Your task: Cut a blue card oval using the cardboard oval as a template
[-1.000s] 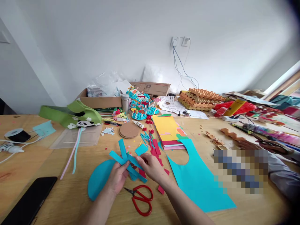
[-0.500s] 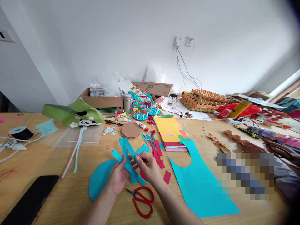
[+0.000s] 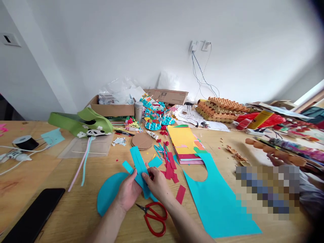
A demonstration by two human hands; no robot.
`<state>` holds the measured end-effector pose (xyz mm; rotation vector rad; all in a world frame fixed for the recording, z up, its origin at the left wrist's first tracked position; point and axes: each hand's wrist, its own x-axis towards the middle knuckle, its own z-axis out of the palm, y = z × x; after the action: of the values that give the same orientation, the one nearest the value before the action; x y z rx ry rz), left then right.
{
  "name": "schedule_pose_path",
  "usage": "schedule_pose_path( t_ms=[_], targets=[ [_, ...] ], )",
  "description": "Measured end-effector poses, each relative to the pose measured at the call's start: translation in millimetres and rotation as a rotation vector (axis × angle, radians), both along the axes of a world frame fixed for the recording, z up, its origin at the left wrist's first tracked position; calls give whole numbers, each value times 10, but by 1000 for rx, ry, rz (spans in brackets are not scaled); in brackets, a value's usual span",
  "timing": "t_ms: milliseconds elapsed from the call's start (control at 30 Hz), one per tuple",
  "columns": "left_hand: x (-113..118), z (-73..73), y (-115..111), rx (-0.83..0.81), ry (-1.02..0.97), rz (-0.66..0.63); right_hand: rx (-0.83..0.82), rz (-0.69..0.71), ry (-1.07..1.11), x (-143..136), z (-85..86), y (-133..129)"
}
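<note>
Several blue paper strips are between my two hands, some lying together and one crossing beneath them. My left hand is closed on the strips, its thumb pressed on top. With thumb and fingers, my right hand pinches the strips from the right side. Partly under my left hand lies a blue paper circle. Red-handled scissors rest on the table just below my hands, their blades parted. Red paper strips and a blue scrap lie beyond my right hand.
A large blue sheet with a round cut-out lies right, near coloured paper. Cardboard discs sit ahead. A black phone and green felt bag are left. A co-worker's hand holds an orange egg-carton strip.
My right hand has brought the separate upright strip against the other in my left hand, so they now lie together. At right, the co-worker's hand has lifted the egg-carton strip.
</note>
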<state>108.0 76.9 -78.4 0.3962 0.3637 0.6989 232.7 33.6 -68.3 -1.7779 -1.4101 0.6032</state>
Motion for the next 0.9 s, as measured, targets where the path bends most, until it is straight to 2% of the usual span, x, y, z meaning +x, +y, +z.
schedule_pose_path(
  t_ms=[133,200,333,433,533,600,700,800,900],
  targets=[
    [13,-1,-24,7,-5,-22,74,44,70,-45,-41,43],
    [7,-13,-15,0,10,-2,139,-2,119,-21,-30,53],
    [-37,-48,35,-6,29,35,261,-88,163,145,169,0],
    [-59,-86,57,-14,13,20,246,52,187,251,411,-88],
    [-46,-122,60,-36,35,25,60,307,280,249,521,-145],
    [-31,-132,60,-51,48,24,-66,396,260,209,464,-142],
    [-23,-118,64,-82,50,14,-170,367,51,159,268,-99],
    [-37,-78,64,-83,5,-8,-190,308,-98,143,134,-67],
    [-49,-56,61,-59,-42,-15,-179,295,-110,133,129,-66]
  ],
)
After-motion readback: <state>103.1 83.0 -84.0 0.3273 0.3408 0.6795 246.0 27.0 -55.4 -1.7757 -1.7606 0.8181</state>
